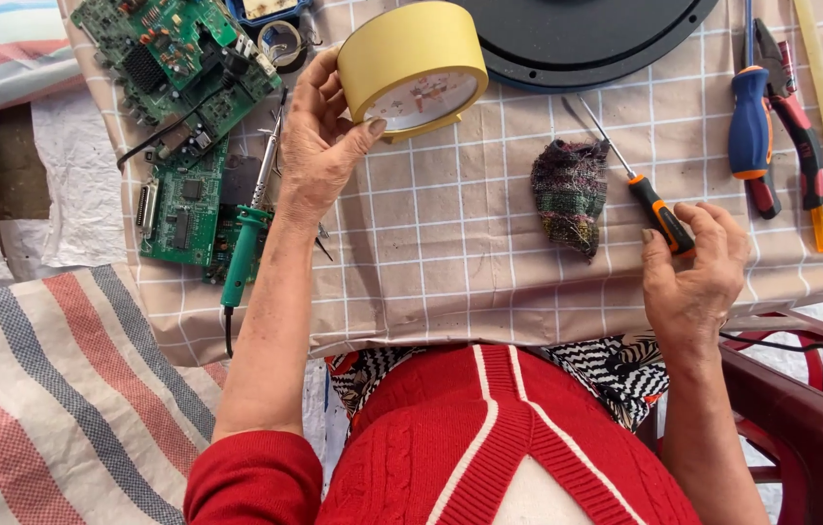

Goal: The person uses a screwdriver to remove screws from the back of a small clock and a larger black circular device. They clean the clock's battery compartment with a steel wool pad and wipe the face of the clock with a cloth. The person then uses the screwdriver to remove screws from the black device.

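Note:
My left hand (319, 136) grips a round yellow alarm clock (413, 66) by its side, tilted with the white dial facing me, just above the checked tablecloth (450, 243). My right hand (698, 272) rests at the table's front right, its fingers closing around the orange-and-black handle of a thin screwdriver (659, 214) whose shaft points up and left. A small multicoloured knitted cloth (570, 194) lies between the two hands.
Green circuit boards (183, 107) and a green-handled soldering iron (241, 253) lie at the left. A black round disc (577, 39) sits at the top. A blue-handled screwdriver (750, 122), red pliers (795, 107) and a yellow-handled tool lie at the right. A dark red chair (800, 389) stands beside me.

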